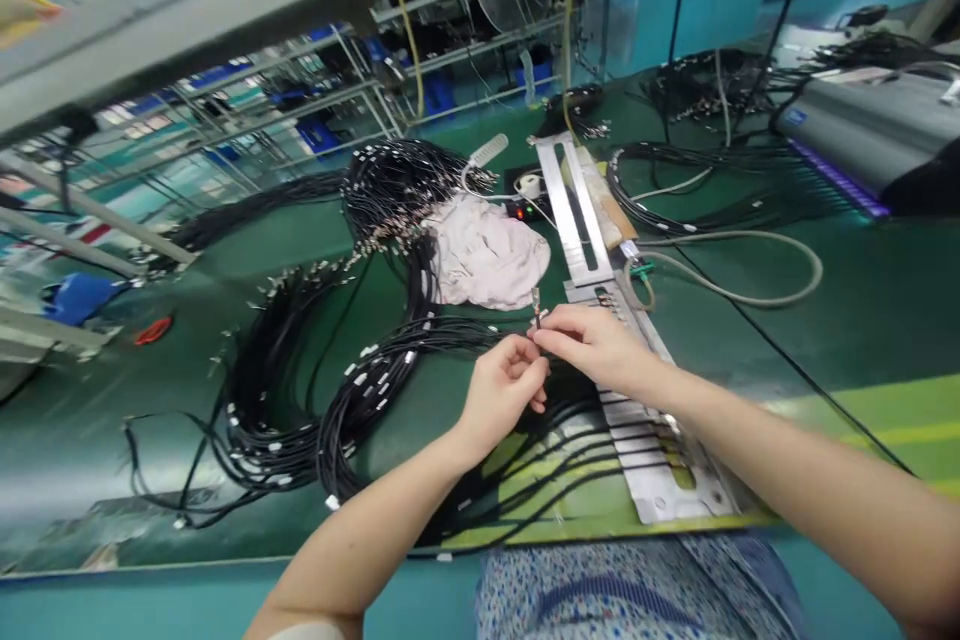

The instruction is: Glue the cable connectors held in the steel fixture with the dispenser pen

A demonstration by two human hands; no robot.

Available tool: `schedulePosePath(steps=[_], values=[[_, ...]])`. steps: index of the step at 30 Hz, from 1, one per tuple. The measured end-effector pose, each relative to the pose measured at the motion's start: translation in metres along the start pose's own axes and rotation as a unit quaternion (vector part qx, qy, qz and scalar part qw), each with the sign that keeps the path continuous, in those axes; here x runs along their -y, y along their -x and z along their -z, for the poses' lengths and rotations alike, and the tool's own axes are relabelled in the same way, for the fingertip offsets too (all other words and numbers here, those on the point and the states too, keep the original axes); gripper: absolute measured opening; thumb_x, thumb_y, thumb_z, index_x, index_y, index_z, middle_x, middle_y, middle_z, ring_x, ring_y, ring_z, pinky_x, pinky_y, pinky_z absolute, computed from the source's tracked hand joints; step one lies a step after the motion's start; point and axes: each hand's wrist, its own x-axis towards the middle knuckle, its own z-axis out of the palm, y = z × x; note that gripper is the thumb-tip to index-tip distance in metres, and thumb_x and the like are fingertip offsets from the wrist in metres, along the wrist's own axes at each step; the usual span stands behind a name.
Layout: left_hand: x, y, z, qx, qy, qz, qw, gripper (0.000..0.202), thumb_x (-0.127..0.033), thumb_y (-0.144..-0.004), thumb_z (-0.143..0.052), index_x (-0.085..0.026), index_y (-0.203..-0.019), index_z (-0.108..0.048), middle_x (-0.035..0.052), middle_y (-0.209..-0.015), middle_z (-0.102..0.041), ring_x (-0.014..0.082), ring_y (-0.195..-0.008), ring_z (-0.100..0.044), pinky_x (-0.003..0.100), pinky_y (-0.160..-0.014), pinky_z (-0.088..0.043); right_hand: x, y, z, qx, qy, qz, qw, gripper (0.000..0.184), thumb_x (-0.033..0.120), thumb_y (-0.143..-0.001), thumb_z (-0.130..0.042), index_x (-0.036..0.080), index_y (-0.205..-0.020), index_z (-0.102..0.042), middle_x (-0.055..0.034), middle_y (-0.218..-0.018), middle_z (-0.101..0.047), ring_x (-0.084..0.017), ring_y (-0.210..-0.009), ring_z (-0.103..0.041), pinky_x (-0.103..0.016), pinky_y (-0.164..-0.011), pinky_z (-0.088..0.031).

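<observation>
Between my two hands a thin black cable [537, 320] stands with its stripped, metallic end pointing up. My right hand [585, 340] pinches it near that end from the right. Just below and to the left, my left hand [510, 382] is closed with its fingers curled at the same cable; its exact grip is partly hidden. A slotted metal fixture [637, 470] lies under and beside my right wrist, with several black cables laid across its slots. Left of my hands, coiled black cables [367, 380] with white tags spread over the green table.
A crumpled pale cloth [491, 255] lies behind my hands, beside a power strip [525, 210]. Another cable bundle [397, 180] is at the back. At the right stands a grey machine [870, 135] with a violet light. A grey hose [814, 270] loops near it.
</observation>
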Motion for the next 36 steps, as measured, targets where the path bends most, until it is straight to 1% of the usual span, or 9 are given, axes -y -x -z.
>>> schedulePosePath(steps=[5,8,11,16,21,25,28,33,36], values=[[0.031,-0.053,0.069,-0.053,-0.202,-0.007,0.978,0.021,-0.034,-0.090,-0.036,-0.017,-0.086,-0.048,0.0027,-0.076,-0.059,0.0133,-0.065,-0.060,0.026,-0.058,-0.053,-0.021,-0.057,-0.027,0.035,-0.102,-0.090,0.990,0.023,0.031,-0.080,-0.048,0.016,-0.063,-0.056,0.0006,-0.052,-0.057,-0.009,-0.040,-0.048,-0.022,-0.040,-0.033],[0.048,-0.088,0.117,-0.096,-0.324,0.007,0.941,0.011,-0.021,-0.084,-0.048,-0.017,-0.093,-0.052,0.0081,-0.096,-0.059,0.0197,-0.089,-0.058,0.035,-0.077,-0.050,-0.029,-0.071,-0.030,0.026,-0.136,-0.115,0.984,0.025,0.033,-0.080,-0.047,0.016,-0.063,-0.053,-0.0005,-0.053,-0.059,-0.008,-0.034,-0.045,-0.022,-0.036,-0.032],[0.062,-0.111,0.141,-0.099,-0.424,0.029,0.900,0.015,-0.014,-0.077,-0.058,-0.015,-0.091,-0.057,0.0134,-0.107,-0.056,0.0280,-0.109,-0.049,0.042,-0.089,-0.043,-0.024,-0.078,-0.026,-0.010,-0.156,-0.111,0.982,0.030,0.039,-0.081,-0.049,0.016,-0.062,-0.052,0.0030,-0.045,-0.050,-0.006,-0.034,-0.038,-0.020,-0.038,-0.030],[0.076,-0.133,0.143,-0.092,-0.504,0.055,0.857,0.022,-0.024,-0.086,-0.056,-0.013,-0.104,-0.058,0.0115,-0.118,-0.053,0.0266,-0.112,-0.048,0.045,-0.089,-0.045,0.000,-0.091,-0.011,-0.100,-0.222,-0.056,0.968,0.029,0.045,-0.080,-0.056,0.016,-0.074,-0.055,0.0017,-0.061,-0.056,-0.003,-0.039,-0.036,-0.021,-0.041,-0.025],[0.079,-0.170,0.158,-0.083,-0.510,0.076,0.853,0.034,-0.033,-0.089,-0.053,-0.017,-0.119,-0.051,0.0090,-0.122,-0.052,0.0214,-0.104,-0.055,0.043,-0.087,-0.048,-0.002,-0.100,-0.021,-0.061,-0.221,-0.082,0.970,0.033,0.049,-0.078,-0.059,0.016,-0.075,-0.057,0.0010,-0.059,-0.055,-0.004,-0.040,-0.037,-0.022,-0.041,-0.024],[0.078,-0.196,0.172,-0.064,-0.469,0.108,0.874,0.032,-0.034,-0.089,-0.054,-0.016,-0.116,-0.053,0.0083,-0.116,-0.056,0.0199,-0.099,-0.058,0.040,-0.083,-0.050,-0.012,-0.105,-0.030,-0.051,-0.253,-0.112,0.960,0.035,0.050,-0.074,-0.062,0.016,-0.071,-0.056,0.0018,-0.057,-0.054,-0.004,-0.038,-0.035,-0.022,-0.040,-0.022],[0.074,-0.202,0.170,-0.099,-0.423,0.097,0.896,0.032,-0.033,-0.089,-0.054,-0.016,-0.116,-0.053,0.0084,-0.117,-0.055,0.0200,-0.100,-0.057,0.041,-0.084,-0.050,-0.012,-0.105,-0.027,-0.050,-0.267,-0.111,0.956,0.035,0.049,-0.071,-0.065,0.015,-0.072,-0.057,0.0022,-0.056,-0.054,-0.003,-0.037,-0.034,-0.021,-0.040,-0.020],[0.055,-0.184,0.157,-0.196,-0.266,0.017,0.944,0.027,-0.033,-0.089,-0.052,-0.016,-0.111,-0.055,0.0082,-0.116,-0.055,0.0199,-0.101,-0.055,0.041,-0.086,-0.048,-0.010,-0.097,-0.018,-0.036,-0.271,-0.112,0.955,0.036,0.050,-0.071,-0.065,0.015,-0.071,-0.057,0.0029,-0.052,-0.052,-0.002,-0.037,-0.030,-0.021,-0.040,-0.015],[0.037,-0.158,0.147,-0.217,-0.122,-0.045,0.968,0.016,-0.029,-0.090,-0.046,-0.018,-0.096,-0.056,0.0049,-0.102,-0.057,0.0169,-0.095,-0.054,0.032,-0.082,-0.045,-0.011,-0.092,-0.017,-0.031,-0.283,-0.116,0.951,0.037,0.051,-0.070,-0.066,0.015,-0.071,-0.058,0.0031,-0.051,-0.050,-0.002,-0.037,-0.027,-0.021,-0.039,-0.013]])
